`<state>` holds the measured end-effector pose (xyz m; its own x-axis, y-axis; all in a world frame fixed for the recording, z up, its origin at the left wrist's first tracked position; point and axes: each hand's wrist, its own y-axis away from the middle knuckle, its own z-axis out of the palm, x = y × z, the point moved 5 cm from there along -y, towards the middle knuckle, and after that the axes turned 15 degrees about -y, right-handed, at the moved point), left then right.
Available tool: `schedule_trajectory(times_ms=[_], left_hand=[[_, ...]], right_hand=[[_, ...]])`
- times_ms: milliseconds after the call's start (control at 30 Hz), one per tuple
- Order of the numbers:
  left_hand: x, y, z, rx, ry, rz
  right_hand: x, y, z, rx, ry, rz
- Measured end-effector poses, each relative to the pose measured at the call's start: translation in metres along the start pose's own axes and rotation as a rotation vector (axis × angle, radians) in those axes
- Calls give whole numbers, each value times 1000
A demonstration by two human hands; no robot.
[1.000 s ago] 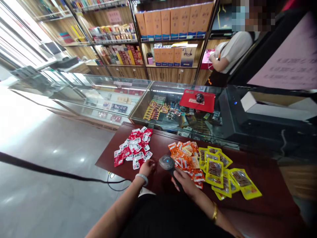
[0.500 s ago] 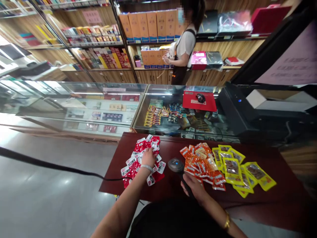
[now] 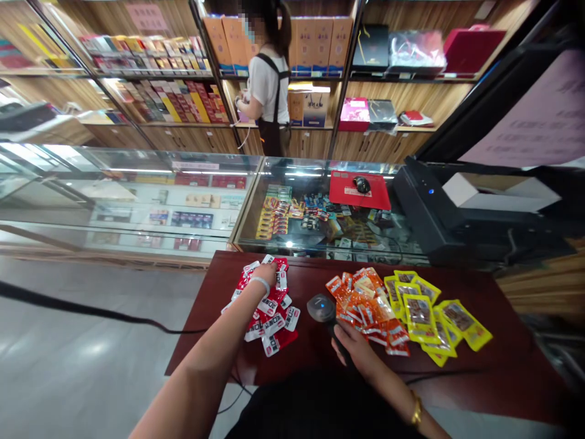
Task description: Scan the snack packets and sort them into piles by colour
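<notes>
My right hand (image 3: 356,349) is wrapped round the handle of a dark barcode scanner (image 3: 322,308), its head pointing forward over the table. On the left, my left hand (image 3: 267,274) rests on the far part of a pile of red-and-white snack packets (image 3: 273,323). Its fingers point down among the packets and are mostly hidden, so I cannot tell whether they grip one. Right of the scanner lies a heap of orange snack packets (image 3: 365,305). Beside that heap are several yellow snack packets (image 3: 420,317) with clear windows.
The dark red table (image 3: 196,323) stands against a glass display counter (image 3: 247,235). A red mat (image 3: 340,194) with a black mouse (image 3: 361,184) lies on the counter. A black machine (image 3: 425,213) holds an open white box (image 3: 498,192). Behind the counter stands a person (image 3: 269,85).
My left hand has moved towards the far end of the red-and-white pile, and packets there have shifted. The scanner stays in my right hand. The person behind the counter has moved left.
</notes>
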<state>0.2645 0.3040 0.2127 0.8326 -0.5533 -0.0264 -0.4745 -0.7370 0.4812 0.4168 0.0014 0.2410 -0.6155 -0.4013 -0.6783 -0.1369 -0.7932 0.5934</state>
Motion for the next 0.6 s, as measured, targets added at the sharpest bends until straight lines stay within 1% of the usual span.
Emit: schedule_trajectory(times_ms=[100, 233, 333, 467, 600], left_hand=[[7, 2, -5, -9, 52, 22], [15, 7, -12, -10, 153, 44], [20, 13, -13, 25, 250, 27], [31, 19, -4, 126, 539, -49], [47, 21, 13, 136, 717, -112]], right_hand=[[-2, -6, -4, -44, 5, -11], [-4, -9, -7, -30, 2, 18], [-7, -9, -7, -50, 0, 19], [-11, -11, -6, -78, -4, 5], [-13, -14, -5, -111, -14, 5]])
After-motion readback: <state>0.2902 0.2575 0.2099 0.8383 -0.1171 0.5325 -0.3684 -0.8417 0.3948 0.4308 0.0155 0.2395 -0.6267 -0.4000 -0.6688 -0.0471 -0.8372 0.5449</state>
